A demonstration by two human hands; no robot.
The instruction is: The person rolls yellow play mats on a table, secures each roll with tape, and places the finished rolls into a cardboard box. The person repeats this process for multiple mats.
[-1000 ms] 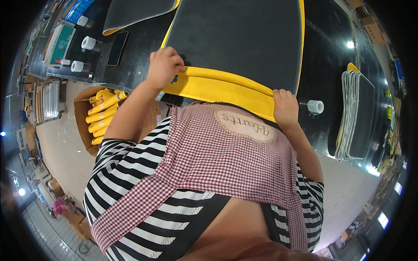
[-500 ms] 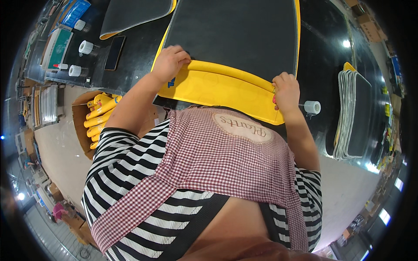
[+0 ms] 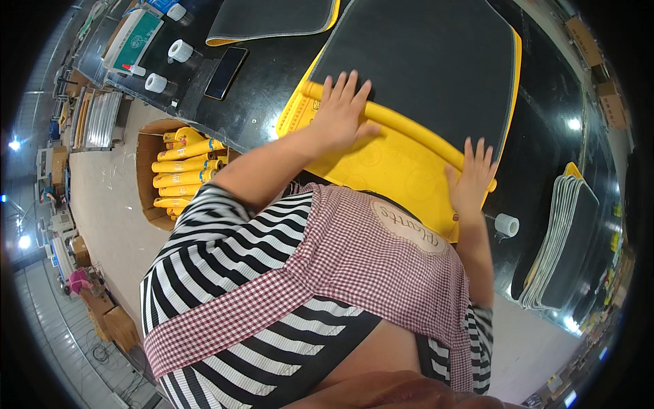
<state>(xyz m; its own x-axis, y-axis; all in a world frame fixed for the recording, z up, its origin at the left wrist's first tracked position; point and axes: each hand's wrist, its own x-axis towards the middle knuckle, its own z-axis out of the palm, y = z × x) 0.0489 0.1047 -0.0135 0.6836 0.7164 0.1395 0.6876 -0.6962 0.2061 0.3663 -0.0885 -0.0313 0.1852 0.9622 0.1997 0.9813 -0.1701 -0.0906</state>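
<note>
A mat (image 3: 436, 61) lies with its black back up, and its near end is wound into a narrow yellow roll (image 3: 412, 131). The roll slants across the black surface. Between the roll and my apron spreads a flat yellow patterned sheet (image 3: 381, 163); whether it is a separate mat I cannot tell. My left hand (image 3: 344, 112) lies on the roll's left part, fingers spread and pointing away from me. Near the roll's right end, my right hand (image 3: 471, 178) rests with its fingers apart. Neither hand grips anything.
A phone (image 3: 226, 73) and several white tape rolls (image 3: 180, 50) are on the black table (image 3: 272, 88). Another dark mat (image 3: 266, 17) lies at the far left. A mat stack (image 3: 555, 238) stands at right. Below left, a cardboard box (image 3: 145, 177) holds yellow rolls.
My hands have gone from closed at the roll's ends to spread on top of it. The left hand has moved inward along the roll. The roll looks narrower, and my view has shifted.
</note>
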